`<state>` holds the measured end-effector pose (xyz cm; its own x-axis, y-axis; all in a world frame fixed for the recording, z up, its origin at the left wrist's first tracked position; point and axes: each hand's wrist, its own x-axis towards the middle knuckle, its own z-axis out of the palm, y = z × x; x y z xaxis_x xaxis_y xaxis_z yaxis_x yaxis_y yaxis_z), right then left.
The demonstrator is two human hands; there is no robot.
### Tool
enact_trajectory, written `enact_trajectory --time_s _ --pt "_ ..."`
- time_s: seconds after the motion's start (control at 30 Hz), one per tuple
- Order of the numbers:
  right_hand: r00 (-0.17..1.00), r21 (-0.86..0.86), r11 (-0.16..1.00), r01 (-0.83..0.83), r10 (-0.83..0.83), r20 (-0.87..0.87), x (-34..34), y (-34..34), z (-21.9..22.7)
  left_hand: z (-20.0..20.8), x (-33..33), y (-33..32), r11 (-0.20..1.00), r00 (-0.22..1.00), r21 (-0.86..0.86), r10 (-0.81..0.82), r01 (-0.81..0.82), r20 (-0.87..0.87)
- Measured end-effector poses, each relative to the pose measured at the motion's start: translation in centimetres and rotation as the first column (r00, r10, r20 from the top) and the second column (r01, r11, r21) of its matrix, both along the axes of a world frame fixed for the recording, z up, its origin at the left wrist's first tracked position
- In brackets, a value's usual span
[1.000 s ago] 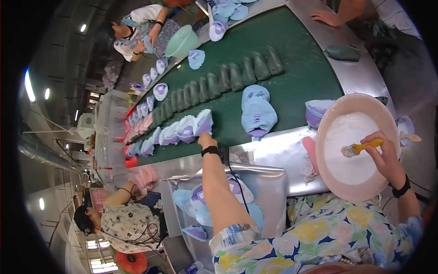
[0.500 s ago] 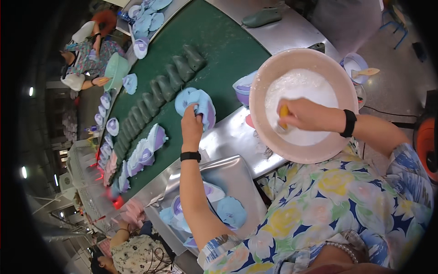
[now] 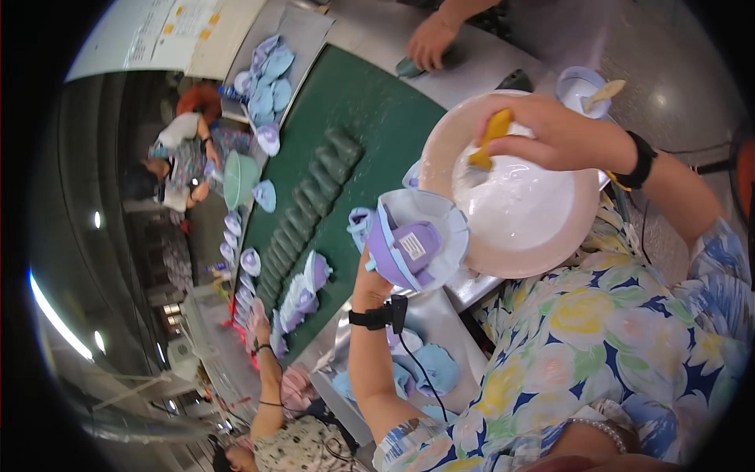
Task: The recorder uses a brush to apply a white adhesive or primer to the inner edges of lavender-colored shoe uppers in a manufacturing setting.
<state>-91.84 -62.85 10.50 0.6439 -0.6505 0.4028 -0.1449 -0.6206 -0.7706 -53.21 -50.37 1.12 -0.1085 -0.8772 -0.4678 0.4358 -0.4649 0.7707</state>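
My left hand [image 3: 370, 285] is closed around the back of a purple and light-blue shoe upper [image 3: 386, 250]. The upper is raised beside the basin's left rim, and its opening, with a white label inside, faces me. Most of those fingers are hidden behind it. My right hand [image 3: 543, 135] grips a brush [image 3: 497, 132] by its yellow handle. Its bristles point down over white liquid [image 3: 523, 212] in a wide pale-pink basin [image 3: 578, 245]. Another light-blue piece [image 3: 361, 224] shows just behind the held upper.
A green belt [image 3: 377, 102] carries a row of dark shoe lasts [image 3: 311, 197] and several uppers [image 3: 297, 303]. More uppers lie in a metal tray [image 3: 468, 346] below my left forearm. A white tub with a brush [image 3: 578, 85] stands beyond the basin. Co-workers' hands [image 3: 431, 41] reach in.
My left hand has brought the shoe upper up from the belt towards the basin and turned its opening to me. My right hand has lifted the brush from the liquid. A co-worker's hand has appeared at the top.
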Motion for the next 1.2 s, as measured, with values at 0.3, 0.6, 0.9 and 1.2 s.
enact_trajectory --time_s 0.3,0.6,0.9,1.2 --pt "0.974 0.169 0.959 0.226 -0.222 -0.040 0.0 0.7 0.1 2.4 -7.9 -2.4 0.985 0.999 -0.168 0.046 -0.049 -0.020" --pt "0.899 0.515 0.801 0.305 -0.421 0.122 1.2 2.1 -1.9 0.5 -8.6 -0.2 0.684 0.683 -0.713 0.449 0.152 0.577" --pt "0.907 0.530 0.791 0.307 -0.412 0.090 2.2 3.7 -2.9 0.9 -9.5 -0.6 0.540 0.745 -0.841 0.563 -0.003 0.358" --pt "0.948 0.177 0.969 0.174 -0.214 0.238 -1.2 3.1 -1.5 2.6 -8.0 -2.7 0.938 0.958 -0.254 0.269 -0.236 0.102"
